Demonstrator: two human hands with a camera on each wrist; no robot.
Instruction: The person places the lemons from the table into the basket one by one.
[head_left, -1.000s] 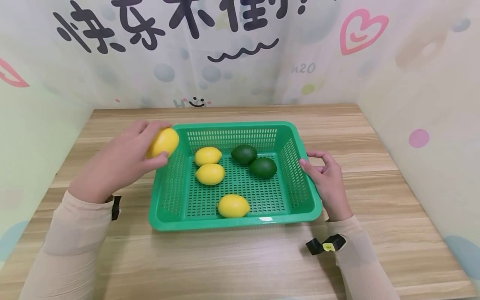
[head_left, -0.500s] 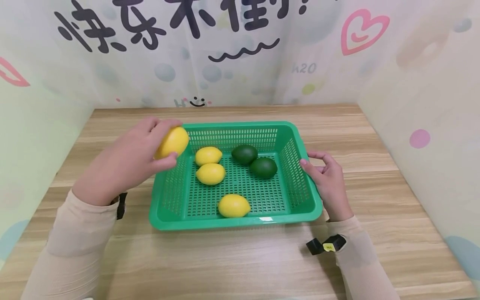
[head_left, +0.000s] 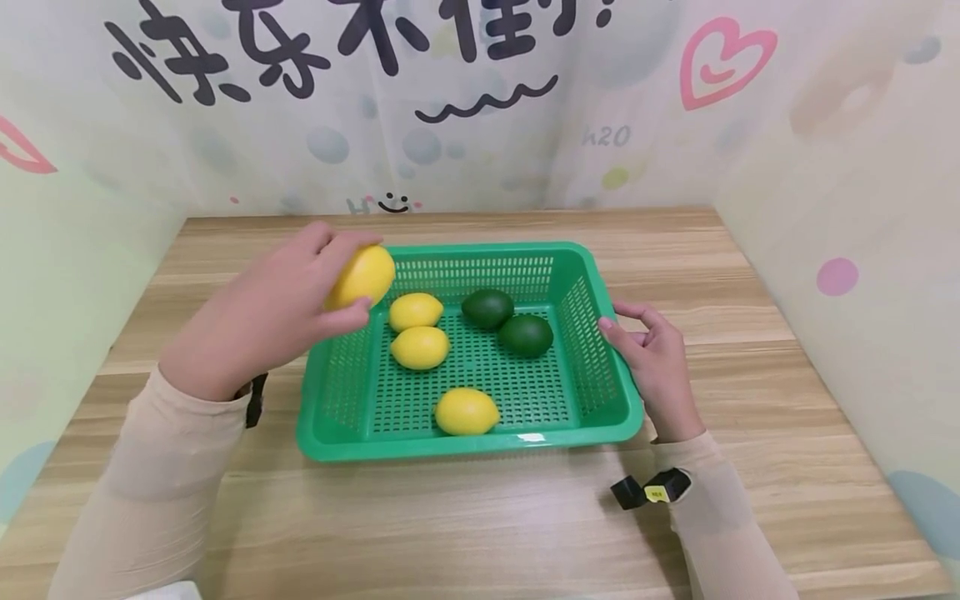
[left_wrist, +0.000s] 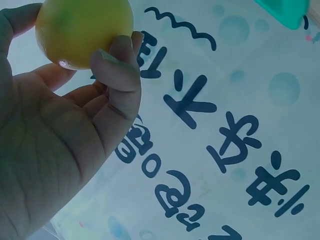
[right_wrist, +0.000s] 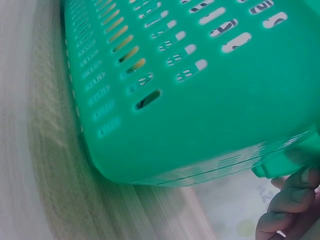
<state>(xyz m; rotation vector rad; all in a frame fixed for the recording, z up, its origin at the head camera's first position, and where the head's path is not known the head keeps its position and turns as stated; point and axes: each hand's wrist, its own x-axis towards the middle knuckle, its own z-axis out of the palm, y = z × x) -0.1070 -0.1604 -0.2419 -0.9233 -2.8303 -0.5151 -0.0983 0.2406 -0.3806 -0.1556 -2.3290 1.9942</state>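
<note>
1. The left hand (head_left: 262, 321) grips a yellow lemon (head_left: 362, 277), fingers over its top and thumb underneath, holding it above the far-left corner of a green perforated plastic basket (head_left: 615, 425).
2. The right hand (head_left: 651, 354) rests against the basket's right rim, fingers loosely curled, thumb and fingertips touching the edge; it appears to steady the basket.
3. Inside the basket lie three more lemons: two (head_left: 416, 312) (head_left: 421, 347) touching at far left, one (head_left: 467, 412) near the front wall. Two dark green limes (head_left: 488, 307) (head_left: 526, 335) touch at far centre.
4. To do this well, lower the held lemon into the bare patch at the left, clear of the pair, and release it close to the floor so it does not roll.
5. The basket sits on a wooden table (head_left: 750, 275).
</note>
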